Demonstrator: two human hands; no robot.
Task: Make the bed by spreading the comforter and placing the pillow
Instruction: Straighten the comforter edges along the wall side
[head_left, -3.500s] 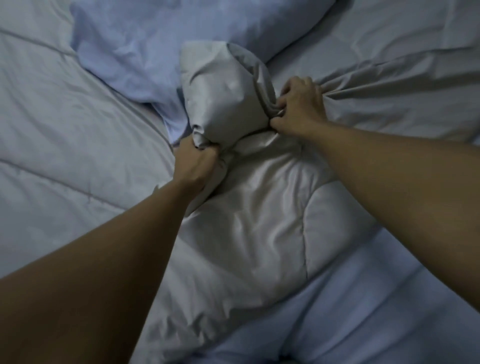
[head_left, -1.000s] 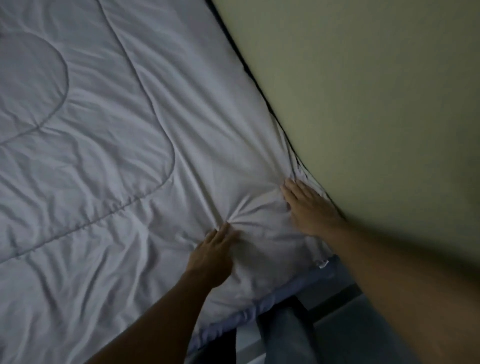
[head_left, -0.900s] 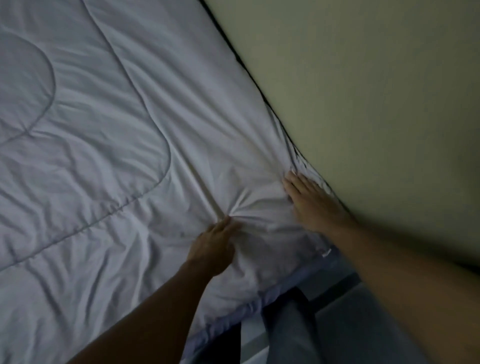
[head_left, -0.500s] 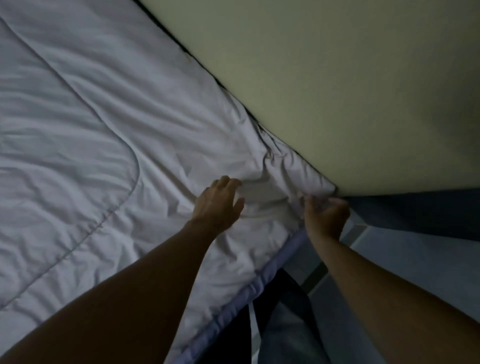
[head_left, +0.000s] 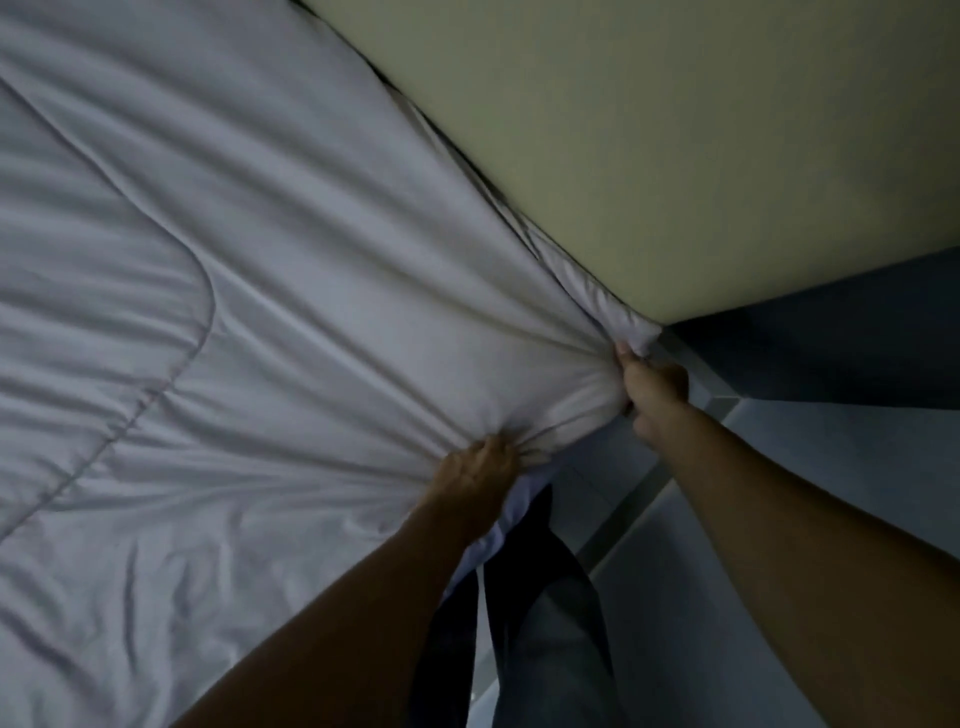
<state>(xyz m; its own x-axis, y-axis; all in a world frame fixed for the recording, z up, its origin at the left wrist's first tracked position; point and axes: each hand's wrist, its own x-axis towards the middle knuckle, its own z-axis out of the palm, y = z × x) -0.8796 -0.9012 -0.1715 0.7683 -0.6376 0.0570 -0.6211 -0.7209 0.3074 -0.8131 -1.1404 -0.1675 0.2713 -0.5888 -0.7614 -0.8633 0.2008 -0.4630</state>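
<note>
The pale grey quilted comforter (head_left: 260, 322) covers the bed and fills the left of the view. Taut creases run from it into both hands. My left hand (head_left: 475, 470) grips a bunch of its edge near the foot of the bed. My right hand (head_left: 652, 387) grips the comforter's corner where the bed meets the wall. No pillow is in view.
A yellowish wall (head_left: 701, 145) runs along the far side of the bed. A bluish floor (head_left: 831, 467) lies to the right. My legs (head_left: 540, 649) stand against the bed's edge. A light strip of bed frame (head_left: 623, 519) shows below the comforter.
My left hand went from resting flat on the comforter to gripping its edge. My right hand moved to the corner and closed on it. The fabric is now pulled taut.
</note>
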